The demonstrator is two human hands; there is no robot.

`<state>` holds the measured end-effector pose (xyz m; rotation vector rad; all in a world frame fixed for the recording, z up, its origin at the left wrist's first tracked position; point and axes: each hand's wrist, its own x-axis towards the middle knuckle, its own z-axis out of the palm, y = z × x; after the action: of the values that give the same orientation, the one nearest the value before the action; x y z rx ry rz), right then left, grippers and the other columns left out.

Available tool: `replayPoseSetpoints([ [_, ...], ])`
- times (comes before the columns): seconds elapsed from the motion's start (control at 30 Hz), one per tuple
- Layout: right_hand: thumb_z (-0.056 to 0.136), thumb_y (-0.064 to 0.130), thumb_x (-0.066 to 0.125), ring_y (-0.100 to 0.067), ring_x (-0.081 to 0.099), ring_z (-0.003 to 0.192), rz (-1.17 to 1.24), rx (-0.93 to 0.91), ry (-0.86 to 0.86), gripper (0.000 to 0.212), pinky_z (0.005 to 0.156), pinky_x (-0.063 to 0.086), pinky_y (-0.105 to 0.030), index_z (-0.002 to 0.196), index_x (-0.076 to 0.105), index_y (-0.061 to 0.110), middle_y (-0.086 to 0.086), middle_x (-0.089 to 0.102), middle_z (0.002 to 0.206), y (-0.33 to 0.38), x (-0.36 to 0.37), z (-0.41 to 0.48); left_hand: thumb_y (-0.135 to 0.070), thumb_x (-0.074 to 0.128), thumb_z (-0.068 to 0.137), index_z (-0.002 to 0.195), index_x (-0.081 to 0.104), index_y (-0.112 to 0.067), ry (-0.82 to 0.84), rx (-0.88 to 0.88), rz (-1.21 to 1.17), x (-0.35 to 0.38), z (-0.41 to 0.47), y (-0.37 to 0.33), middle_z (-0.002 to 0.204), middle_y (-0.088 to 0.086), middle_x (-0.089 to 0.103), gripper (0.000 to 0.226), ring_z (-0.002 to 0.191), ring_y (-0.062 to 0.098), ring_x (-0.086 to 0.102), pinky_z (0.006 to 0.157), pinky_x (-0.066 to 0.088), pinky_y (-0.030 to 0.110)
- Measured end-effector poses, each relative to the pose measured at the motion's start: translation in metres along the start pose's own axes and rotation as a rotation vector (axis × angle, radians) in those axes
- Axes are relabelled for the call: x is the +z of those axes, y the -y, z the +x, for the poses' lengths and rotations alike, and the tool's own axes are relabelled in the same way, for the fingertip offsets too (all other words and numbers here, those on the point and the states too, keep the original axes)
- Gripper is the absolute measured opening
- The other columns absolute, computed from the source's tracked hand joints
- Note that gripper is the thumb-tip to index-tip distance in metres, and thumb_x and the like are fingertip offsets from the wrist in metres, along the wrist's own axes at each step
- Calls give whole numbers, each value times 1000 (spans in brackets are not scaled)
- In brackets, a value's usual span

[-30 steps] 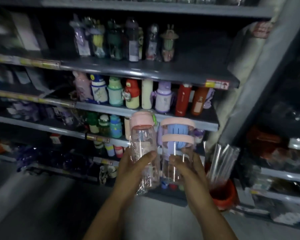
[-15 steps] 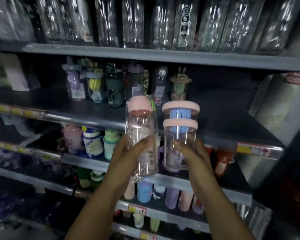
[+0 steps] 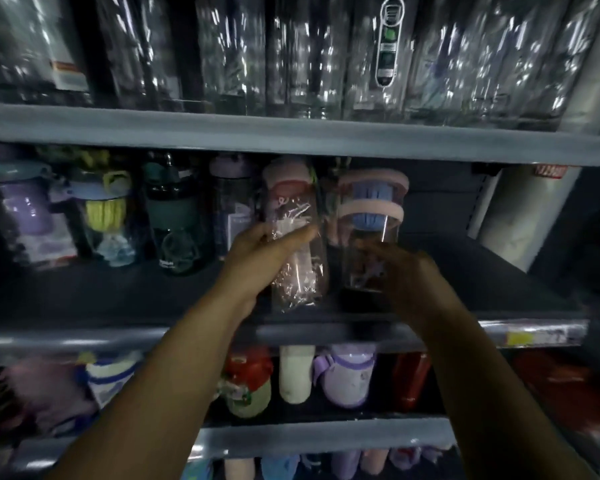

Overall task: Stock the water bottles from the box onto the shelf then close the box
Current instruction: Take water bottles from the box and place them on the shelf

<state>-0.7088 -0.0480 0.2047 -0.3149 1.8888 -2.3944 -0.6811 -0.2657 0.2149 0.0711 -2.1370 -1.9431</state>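
Observation:
My left hand (image 3: 260,258) grips a clear water bottle with a pink cap (image 3: 295,237), wrapped in crinkly plastic. My right hand (image 3: 406,275) grips a clear bottle with pink rings and a blue insert (image 3: 371,220). Both bottles stand upright, side by side, over the dark grey shelf (image 3: 482,271), just right of the row of bottles standing there. Whether their bases touch the shelf board I cannot tell. The box is out of view.
Left of the held bottles stand a dark bottle (image 3: 232,209), a green bottle (image 3: 175,216), a yellow-lidded one (image 3: 106,220) and a purple one (image 3: 25,213). The shelf above (image 3: 291,133) carries wrapped clear bottles. Lower shelves hold several coloured bottles (image 3: 347,379). The shelf's right part is bare.
Both hands have lifted the two bottles up from the lower shelves' height and forward in under the upper shelf board. The camera view has tilted upward with them.

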Motion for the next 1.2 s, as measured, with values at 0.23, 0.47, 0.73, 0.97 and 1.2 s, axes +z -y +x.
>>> replayPoseSetpoints([
  [0.23, 89, -7, 65, -20, 74, 77, -138, -189, 48, 21, 61, 58, -29, 107, 70, 1, -8, 76, 86, -1, -5, 41, -32, 92, 74, 106, 65, -22, -48, 125, 100, 12, 48, -2, 91, -10, 73, 43, 84, 1, 71, 72, 54, 17],
  [0.47, 74, 2, 83, -55, 67, 86, -242, -284, 106, 45, 69, 59, -53, 113, 63, -6, -38, 66, 100, -10, -6, 79, -28, 94, 71, 122, 62, -18, -195, 226, 222, 19, 75, 21, 108, -7, 74, 61, 98, 11, 71, 92, 58, 38],
  [0.73, 58, 29, 100, -40, 65, 115, -281, -226, 34, 104, 78, 59, -40, 139, 42, 0, -27, 60, 128, -39, -11, 104, -28, 90, 77, 127, 61, -20, -228, 237, 246, 21, 87, 44, 112, -9, 73, 58, 100, 5, 70, 95, 57, 36],
  [0.97, 70, 1, 89, -20, 67, 112, -357, -238, 15, 78, 84, 62, -36, 129, 41, 14, -7, 62, 126, -43, -12, 103, -62, 82, 65, 128, 62, -21, -214, 237, 306, 19, 91, 50, 112, -10, 75, 77, 101, 6, 71, 92, 59, 37],
  [1.2, 56, 22, 89, -28, 69, 110, -362, -252, 17, 91, 76, 58, -35, 133, 41, 16, -11, 65, 124, -45, -13, 105, -69, 76, 60, 121, 66, -22, -204, 236, 323, 17, 91, 51, 107, -10, 76, 77, 98, 7, 72, 91, 60, 39],
])
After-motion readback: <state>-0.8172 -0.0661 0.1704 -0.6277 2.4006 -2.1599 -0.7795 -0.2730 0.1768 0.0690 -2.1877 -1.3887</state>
